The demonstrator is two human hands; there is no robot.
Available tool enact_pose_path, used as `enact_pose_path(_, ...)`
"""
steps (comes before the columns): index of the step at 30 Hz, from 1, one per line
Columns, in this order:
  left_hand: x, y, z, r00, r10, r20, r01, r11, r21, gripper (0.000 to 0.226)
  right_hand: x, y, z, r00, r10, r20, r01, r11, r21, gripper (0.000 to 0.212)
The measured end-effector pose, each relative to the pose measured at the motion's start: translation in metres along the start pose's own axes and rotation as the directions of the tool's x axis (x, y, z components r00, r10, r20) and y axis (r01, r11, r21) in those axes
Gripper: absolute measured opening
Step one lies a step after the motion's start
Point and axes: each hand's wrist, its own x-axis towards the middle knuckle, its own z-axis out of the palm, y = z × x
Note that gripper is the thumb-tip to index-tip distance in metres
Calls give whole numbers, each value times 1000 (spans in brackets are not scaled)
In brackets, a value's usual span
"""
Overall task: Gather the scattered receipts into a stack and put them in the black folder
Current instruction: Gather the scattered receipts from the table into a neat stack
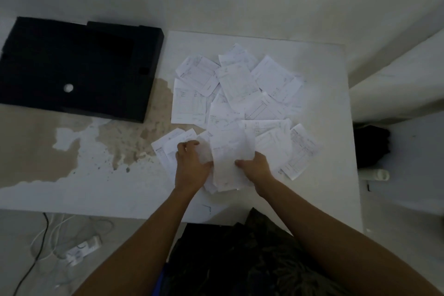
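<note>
The left hand (192,166) and right hand (257,167) grasp a small sheaf (230,154) of receipts from either side near the counter's (324,103) near edge, its long axis running near to far. Loose receipts (240,84) overlap beyond, their print unreadable. The black folder (79,67) lies flat far left, its left corner cut off.

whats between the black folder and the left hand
Head view: bare, worn table with a tan peeled patch, then loose receipts right by the left hand.
</note>
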Motion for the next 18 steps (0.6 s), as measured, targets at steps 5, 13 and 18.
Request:
enact_pose_path(5,17,11,-31,994,-106,19,107,944,-312,61,-1,-4,-7,998,69,0,-67,971,228,21)
enact_pose_path(13,43,21,-56,874,-9,486,250,865,-434,33,0,-25,-3,993,80,-88,-21,844,536,42)
enact_pose_path(18,44,22,-60,900,34,434,180,878,-443,27,-8,-24,15,996,74,-52,-12,676,737,51)
